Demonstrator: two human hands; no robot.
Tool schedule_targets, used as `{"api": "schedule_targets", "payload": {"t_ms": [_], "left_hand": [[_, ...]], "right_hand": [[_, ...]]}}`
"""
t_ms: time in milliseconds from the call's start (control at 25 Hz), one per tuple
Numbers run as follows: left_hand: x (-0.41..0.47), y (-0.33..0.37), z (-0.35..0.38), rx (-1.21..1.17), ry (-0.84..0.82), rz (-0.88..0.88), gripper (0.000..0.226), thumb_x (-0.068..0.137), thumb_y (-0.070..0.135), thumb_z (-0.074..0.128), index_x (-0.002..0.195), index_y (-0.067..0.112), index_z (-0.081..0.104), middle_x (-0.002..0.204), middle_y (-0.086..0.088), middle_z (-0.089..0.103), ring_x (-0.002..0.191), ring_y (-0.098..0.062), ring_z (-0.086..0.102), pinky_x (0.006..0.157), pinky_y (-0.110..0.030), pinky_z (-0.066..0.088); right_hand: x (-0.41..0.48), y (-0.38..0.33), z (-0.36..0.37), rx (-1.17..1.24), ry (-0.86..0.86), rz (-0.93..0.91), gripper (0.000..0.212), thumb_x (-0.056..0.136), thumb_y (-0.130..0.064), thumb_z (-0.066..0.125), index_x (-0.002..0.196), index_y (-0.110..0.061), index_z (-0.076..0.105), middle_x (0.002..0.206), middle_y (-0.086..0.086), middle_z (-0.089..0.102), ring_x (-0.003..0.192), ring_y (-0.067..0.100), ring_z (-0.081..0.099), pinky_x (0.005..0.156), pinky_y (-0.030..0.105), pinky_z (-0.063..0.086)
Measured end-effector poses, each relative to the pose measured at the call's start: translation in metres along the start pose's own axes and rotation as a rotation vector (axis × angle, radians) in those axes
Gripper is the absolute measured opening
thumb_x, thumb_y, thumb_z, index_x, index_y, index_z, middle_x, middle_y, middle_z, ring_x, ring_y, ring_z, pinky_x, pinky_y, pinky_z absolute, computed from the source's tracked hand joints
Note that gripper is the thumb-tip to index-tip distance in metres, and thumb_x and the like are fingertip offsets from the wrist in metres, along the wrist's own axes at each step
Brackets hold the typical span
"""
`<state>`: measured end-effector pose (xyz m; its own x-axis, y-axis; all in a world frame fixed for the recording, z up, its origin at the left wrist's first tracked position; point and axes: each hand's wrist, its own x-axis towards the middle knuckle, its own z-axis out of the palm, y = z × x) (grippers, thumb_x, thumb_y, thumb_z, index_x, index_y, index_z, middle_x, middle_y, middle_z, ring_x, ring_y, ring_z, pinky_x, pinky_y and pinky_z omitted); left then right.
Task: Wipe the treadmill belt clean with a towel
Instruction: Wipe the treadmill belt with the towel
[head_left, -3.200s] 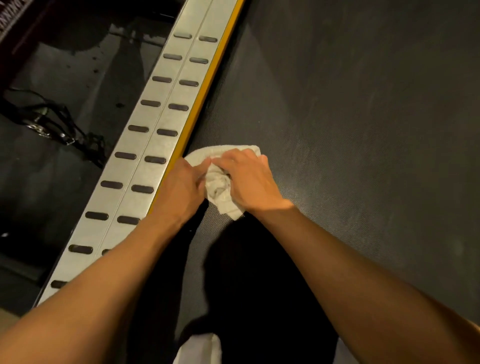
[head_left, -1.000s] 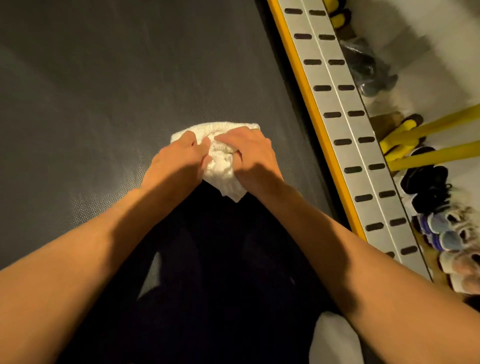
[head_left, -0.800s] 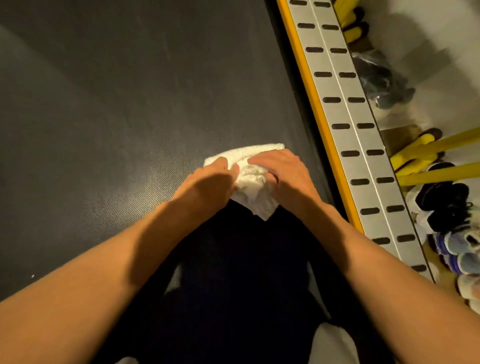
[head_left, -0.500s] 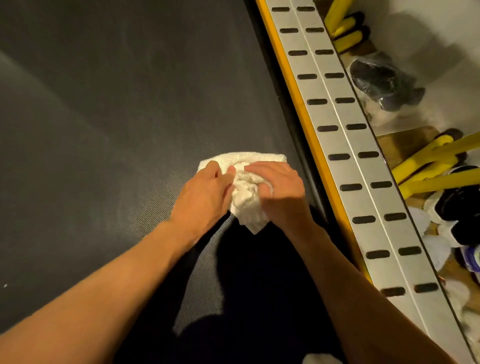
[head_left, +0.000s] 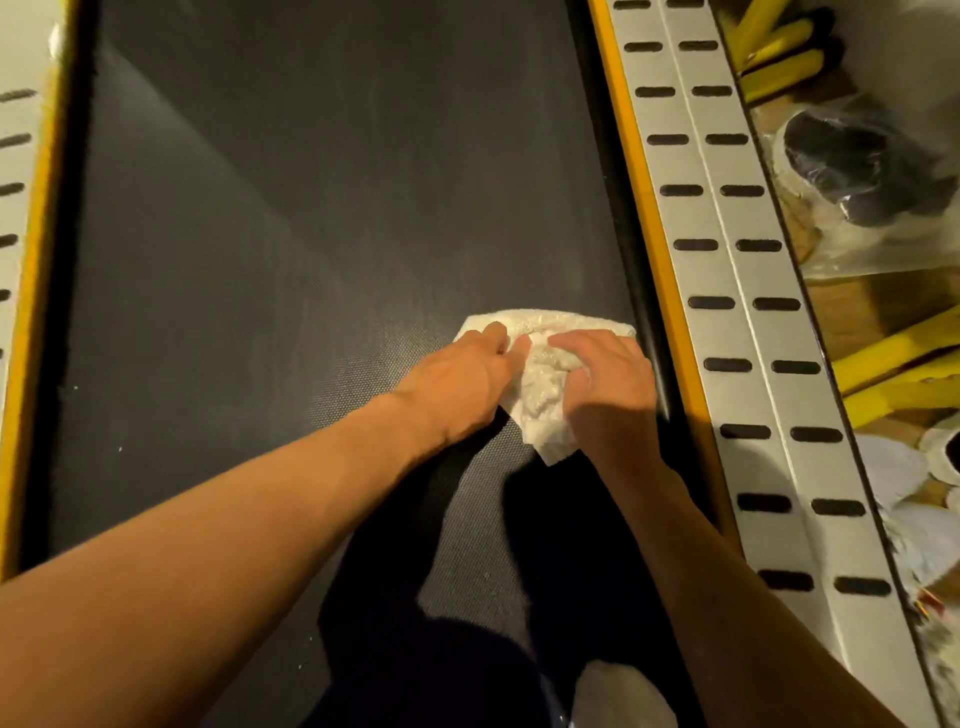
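at the right edge of the belt (head_left: 311, 208), a crumpled white towel (head_left: 543, 410) is pressed down by both hands.
towel mostly covered; left hand (head_left: 462, 382) laid flat on it, right hand (head_left: 610, 387) curled into its bunched middle, fingertips hidden.

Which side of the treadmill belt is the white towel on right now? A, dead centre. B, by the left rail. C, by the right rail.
C: the towel lies under the left hand and right hand, close to the slotted right rail, far from the left rail.
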<state>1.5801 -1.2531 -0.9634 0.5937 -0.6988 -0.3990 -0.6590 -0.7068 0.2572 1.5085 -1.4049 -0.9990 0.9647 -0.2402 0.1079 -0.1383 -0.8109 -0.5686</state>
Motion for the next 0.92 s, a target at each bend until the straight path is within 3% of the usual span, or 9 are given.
{"api": "schedule_targets", "payload": {"t_ms": [80,160,280,320,360,440,640,760,920], "left_hand": [[0.004,0.013,-0.004,0.0,-0.009,-0.017,0.04,0.095,0.015,0.047,0.134,0.007,0.038,0.119,-0.009,0.042,0.091,-0.023,0.049,0.073,-0.032,0.044],[0.009,0.019,-0.01,-0.008,-0.028,-0.06,0.035,0.097,0.016,0.043,0.131,0.006,0.042,0.123,-0.012,0.042,0.101,-0.031,0.052,0.08,-0.037,0.045],[-0.002,0.02,-0.011,-0.118,-0.031,-0.147,0.039,0.099,0.01,0.035,0.137,0.008,0.039,0.13,-0.015,0.042,0.108,-0.036,0.049,0.077,-0.038,0.036],[-0.011,0.02,-0.007,-0.12,-0.022,-0.128,0.039,0.099,0.012,0.034,0.138,0.008,0.037,0.129,-0.014,0.043,0.109,-0.035,0.049,0.077,-0.037,0.035],[-0.02,0.021,-0.002,-0.094,-0.019,-0.083,0.039,0.101,0.015,0.034,0.139,0.009,0.034,0.126,-0.012,0.043,0.108,-0.033,0.049,0.077,-0.035,0.036],[-0.03,0.026,0.006,-0.035,-0.018,-0.007,0.041,0.101,0.021,0.038,0.139,0.008,0.029,0.118,-0.01,0.042,0.103,-0.03,0.05,0.078,-0.035,0.041],[-0.023,0.015,0.005,0.031,0.025,-0.052,0.044,0.099,0.012,0.038,0.142,0.004,0.03,0.124,-0.013,0.041,0.106,-0.033,0.05,0.077,-0.038,0.042],[-0.032,0.002,0.015,0.081,0.057,-0.005,0.057,0.094,0.009,0.047,0.146,0.008,0.024,0.121,-0.01,0.041,0.099,-0.025,0.048,0.07,-0.03,0.036],[-0.02,0.012,0.02,0.031,0.116,0.024,0.044,0.096,0.013,0.041,0.138,0.006,0.032,0.117,-0.011,0.042,0.096,-0.025,0.048,0.067,-0.032,0.036]], "right_hand": [[0.011,-0.002,-0.004,-0.04,-0.078,0.072,0.044,0.086,-0.031,0.036,0.111,-0.012,0.066,0.109,0.012,0.064,0.103,0.032,0.056,0.091,0.041,0.04],[0.016,-0.007,0.004,-0.089,-0.089,0.145,0.038,0.088,-0.025,0.041,0.116,-0.015,0.064,0.115,0.011,0.061,0.109,0.031,0.051,0.093,0.037,0.035],[-0.012,-0.008,0.008,-0.064,-0.195,0.089,0.062,0.085,-0.044,0.033,0.115,0.002,0.061,0.11,0.024,0.062,0.103,0.04,0.058,0.091,0.046,0.044],[-0.027,-0.001,0.011,-0.046,-0.155,0.048,0.061,0.09,-0.043,0.035,0.11,0.008,0.062,0.103,0.026,0.064,0.095,0.042,0.062,0.085,0.051,0.05],[-0.035,0.005,0.008,-0.028,-0.095,0.02,0.05,0.095,-0.032,0.037,0.105,0.007,0.064,0.1,0.024,0.066,0.091,0.04,0.064,0.081,0.051,0.052],[-0.029,0.01,-0.004,-0.021,-0.057,0.048,0.032,0.088,-0.013,0.043,0.107,-0.007,0.068,0.107,0.012,0.066,0.102,0.031,0.06,0.091,0.045,0.047],[-0.022,-0.023,0.012,-0.066,-0.025,0.123,0.043,0.079,-0.006,0.043,0.115,-0.018,0.065,0.119,0.005,0.061,0.111,0.027,0.049,0.094,0.037,0.033],[-0.04,-0.019,0.009,-0.027,-0.058,0.025,0.046,0.079,-0.002,0.045,0.118,-0.018,0.064,0.121,0.003,0.061,0.113,0.022,0.049,0.094,0.032,0.033],[-0.025,-0.002,-0.005,-0.073,-0.037,0.048,0.039,0.086,0.002,0.049,0.117,-0.017,0.065,0.121,0.003,0.062,0.115,0.019,0.05,0.104,0.033,0.037]]}}
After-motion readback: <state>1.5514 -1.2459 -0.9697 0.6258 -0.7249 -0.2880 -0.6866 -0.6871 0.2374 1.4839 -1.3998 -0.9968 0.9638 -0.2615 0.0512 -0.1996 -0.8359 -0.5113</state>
